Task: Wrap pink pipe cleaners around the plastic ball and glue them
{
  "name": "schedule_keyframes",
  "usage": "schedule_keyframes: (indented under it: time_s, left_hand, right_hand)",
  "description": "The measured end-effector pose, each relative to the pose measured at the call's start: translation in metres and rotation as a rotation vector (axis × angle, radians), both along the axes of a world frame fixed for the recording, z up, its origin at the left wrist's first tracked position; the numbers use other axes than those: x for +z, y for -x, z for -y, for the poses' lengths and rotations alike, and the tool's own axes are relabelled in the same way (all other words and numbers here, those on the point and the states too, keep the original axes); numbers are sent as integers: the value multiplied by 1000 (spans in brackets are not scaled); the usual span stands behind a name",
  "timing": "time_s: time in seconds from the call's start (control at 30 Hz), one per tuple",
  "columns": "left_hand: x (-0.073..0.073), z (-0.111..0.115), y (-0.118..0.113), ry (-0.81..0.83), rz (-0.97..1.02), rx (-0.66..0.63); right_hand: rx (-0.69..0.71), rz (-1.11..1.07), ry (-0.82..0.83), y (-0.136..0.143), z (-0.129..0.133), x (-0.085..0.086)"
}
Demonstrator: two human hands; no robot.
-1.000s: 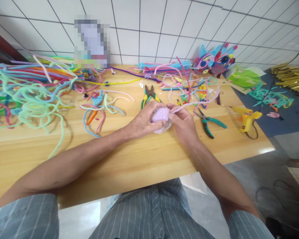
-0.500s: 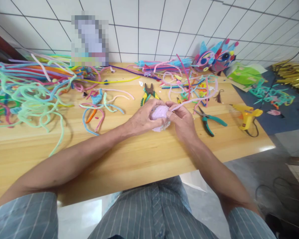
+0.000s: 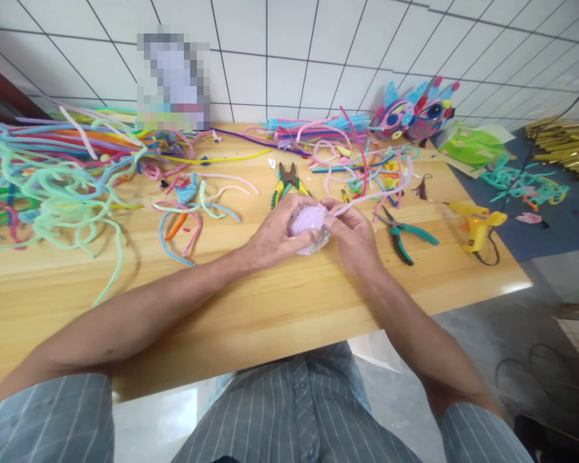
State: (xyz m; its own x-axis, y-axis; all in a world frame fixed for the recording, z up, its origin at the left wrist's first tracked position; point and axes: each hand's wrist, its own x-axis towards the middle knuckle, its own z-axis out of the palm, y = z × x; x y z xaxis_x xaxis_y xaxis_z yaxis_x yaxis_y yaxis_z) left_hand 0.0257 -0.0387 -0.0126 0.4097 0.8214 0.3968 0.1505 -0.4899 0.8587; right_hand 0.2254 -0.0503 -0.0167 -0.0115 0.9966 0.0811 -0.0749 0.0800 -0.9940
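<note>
My left hand (image 3: 282,235) is curled round a rounded lavender bundle (image 3: 309,220) that looks wound from pipe cleaner, with its thumb across the front. At the bundle's right side, my right hand (image 3: 352,233) pinches a pale lilac pipe cleaner (image 3: 371,194). Its free length runs out up and to the right, over the loose pieces behind. Just behind my left hand lie yellow-and-green handled pliers (image 3: 288,182). Teal-handled pliers (image 3: 408,236) rest on the table to the right of my right hand. My fingers hide where the pipe cleaner meets the bundle.
Tangled green pipe cleaners (image 3: 67,199) and a coloured heap (image 3: 77,138) cover the table's left. A blue pipe-cleaner piece (image 3: 187,190) lies nearer. A yellow glue gun (image 3: 477,225) stands at the right edge. Colourful figures (image 3: 410,112) sit by the tiled wall.
The free end of the lilac pipe cleaner has swung a little left and bends more. Both hands keep nearly the same place on the bundle.
</note>
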Motion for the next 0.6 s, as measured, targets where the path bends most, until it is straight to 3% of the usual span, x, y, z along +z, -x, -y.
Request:
schedule_keyframes:
  time_s: [0.17,0.4,0.6]
  left_hand:
    - [0,0,1,-2,-11,-16]
    - [16,-6,10,102,-65,-128]
    - [19,-5,8,101,-136,-102]
  right_hand:
    - [-3,25,-10,0,-1,-2]
    - [-5,21,-5,-3,-1,-4]
    - [-17,-14,-12,0,0,-2]
